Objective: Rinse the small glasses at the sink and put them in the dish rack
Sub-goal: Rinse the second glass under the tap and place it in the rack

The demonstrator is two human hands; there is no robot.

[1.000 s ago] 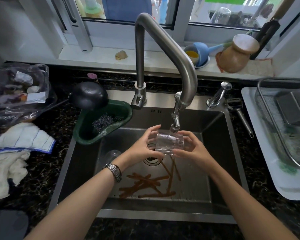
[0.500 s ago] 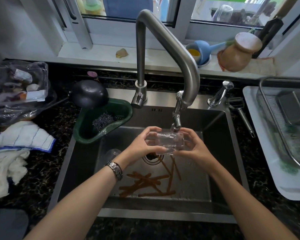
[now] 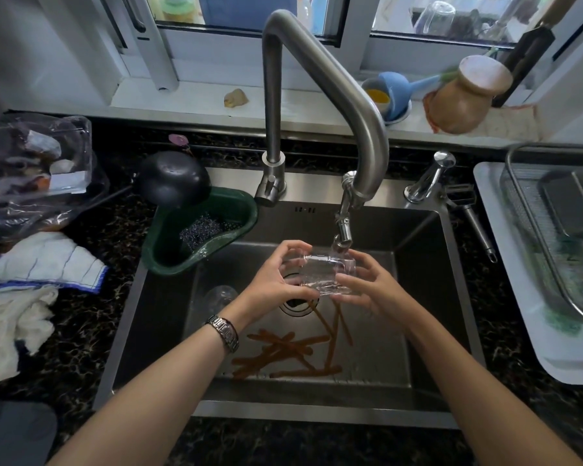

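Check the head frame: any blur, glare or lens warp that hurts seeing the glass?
Head view: wide-angle warp bows the faucet and window frame; dish rack at the right edge is smeared; backlit window is bright, the counter dark; the glass, gripped by left hand and right hand, shows mostly as highlights.

Open room is left over the sink (image 3: 428, 297) floor's right half. The left corner is blocked by a green basket (image 3: 196, 243); above, passage is narrowed by the faucet (image 3: 344, 92).
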